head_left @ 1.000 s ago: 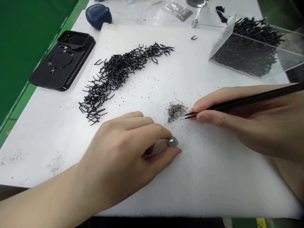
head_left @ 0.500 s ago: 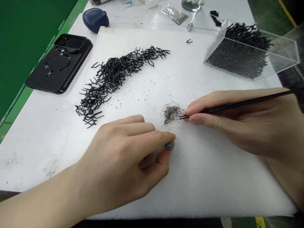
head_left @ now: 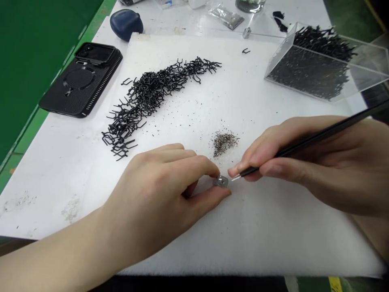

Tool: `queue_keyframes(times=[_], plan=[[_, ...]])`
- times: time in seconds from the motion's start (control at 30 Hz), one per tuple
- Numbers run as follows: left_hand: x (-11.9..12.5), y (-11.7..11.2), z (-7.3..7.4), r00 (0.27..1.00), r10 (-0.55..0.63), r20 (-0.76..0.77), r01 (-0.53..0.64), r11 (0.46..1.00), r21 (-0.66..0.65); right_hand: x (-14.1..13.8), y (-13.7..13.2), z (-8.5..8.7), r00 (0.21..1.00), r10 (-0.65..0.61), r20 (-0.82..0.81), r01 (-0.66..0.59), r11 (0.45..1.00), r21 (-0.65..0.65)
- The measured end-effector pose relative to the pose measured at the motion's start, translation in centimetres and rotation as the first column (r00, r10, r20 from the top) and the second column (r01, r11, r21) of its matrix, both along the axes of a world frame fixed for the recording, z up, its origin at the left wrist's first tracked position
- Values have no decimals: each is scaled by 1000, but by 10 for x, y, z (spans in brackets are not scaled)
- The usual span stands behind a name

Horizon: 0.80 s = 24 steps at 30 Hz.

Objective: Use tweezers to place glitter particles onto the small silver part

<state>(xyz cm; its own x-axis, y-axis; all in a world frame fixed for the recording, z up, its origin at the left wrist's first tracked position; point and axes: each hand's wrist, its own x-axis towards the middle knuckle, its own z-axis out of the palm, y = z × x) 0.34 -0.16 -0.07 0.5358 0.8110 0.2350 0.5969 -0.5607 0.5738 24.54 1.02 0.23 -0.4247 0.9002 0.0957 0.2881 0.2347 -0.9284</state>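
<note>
My left hand [head_left: 164, 182] pinches a small round metal part [head_left: 221, 181] between thumb and fingertips, just above the white foam sheet [head_left: 273, 239]. My right hand [head_left: 306, 162] grips black fine-tipped tweezers [head_left: 306, 142], their tips a finger's width from the metal part. Whether the tips hold anything is too small to tell. A small heap of dark glittering grains [head_left: 225, 144] lies on the foam above both hands. Farther left, a long arc of black wire staples [head_left: 146, 97] spreads across the sheet.
A clear acrylic box [head_left: 310, 69] holding many black staples sits at the upper right. A black ribbed phone [head_left: 80, 81] and a dark blue case [head_left: 126, 24] lie to the left of the foam. A small metal piece [head_left: 246, 33] and a foil bag [head_left: 226, 17] lie behind it.
My right hand has moved down and left from the grain heap, bringing the tweezer tips close to the metal part. My left hand still holds that part.
</note>
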Motion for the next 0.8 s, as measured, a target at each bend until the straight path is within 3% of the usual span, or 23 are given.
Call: queue_keyframes(times=[0.1,0.8], plan=[[2,-1,0,1000,19,-9,-19,1000,14,-2,-1,-3,998,63,-19,-63,998,-10],[2,1,0,999,19,-33,-19,1000,-5,1,1,-6,995,96,11,-96,995,-18]])
